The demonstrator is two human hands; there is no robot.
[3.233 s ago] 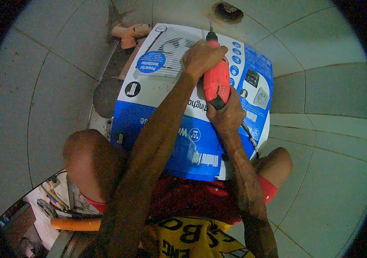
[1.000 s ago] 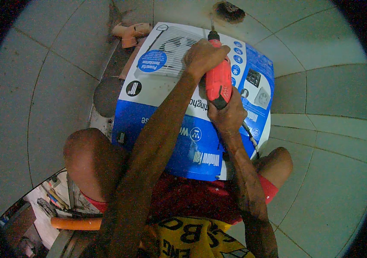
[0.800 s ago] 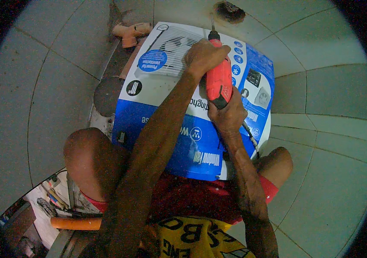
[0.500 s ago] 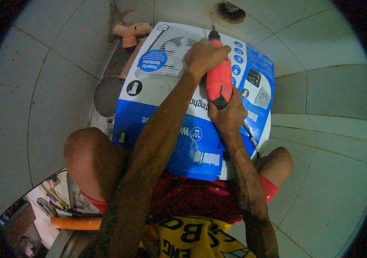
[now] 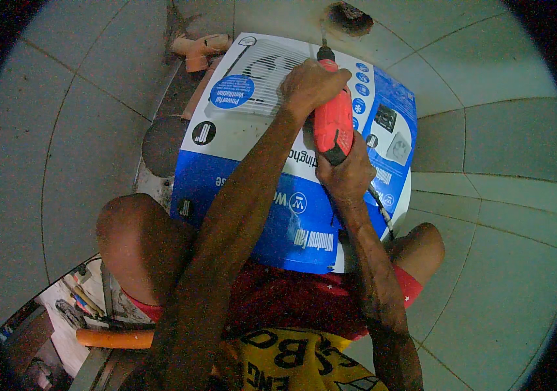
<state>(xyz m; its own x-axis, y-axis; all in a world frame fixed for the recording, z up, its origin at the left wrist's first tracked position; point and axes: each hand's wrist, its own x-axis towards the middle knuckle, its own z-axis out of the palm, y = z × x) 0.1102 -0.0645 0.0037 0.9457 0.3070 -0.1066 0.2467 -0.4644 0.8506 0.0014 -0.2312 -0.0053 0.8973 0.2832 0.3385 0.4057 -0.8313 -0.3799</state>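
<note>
A red corded power drill with a black chuck points away from me, its thin bit reaching the tiled wall beside a rough dark hole. Over the front of the drill body, just behind the chuck, my left hand is closed. My right hand grips the handle at the rear, and the black cord runs down from it. Beneath both hands lies a blue and white fan carton, spread across my lap and toward the wall. Whether the bit tip is inside the tile cannot be made out.
Orange-brown pipe fittings stand at the wall left of the carton, near a dark round patch. An orange pipe lies at lower left beside several small tools. Tiled walls close in on both sides.
</note>
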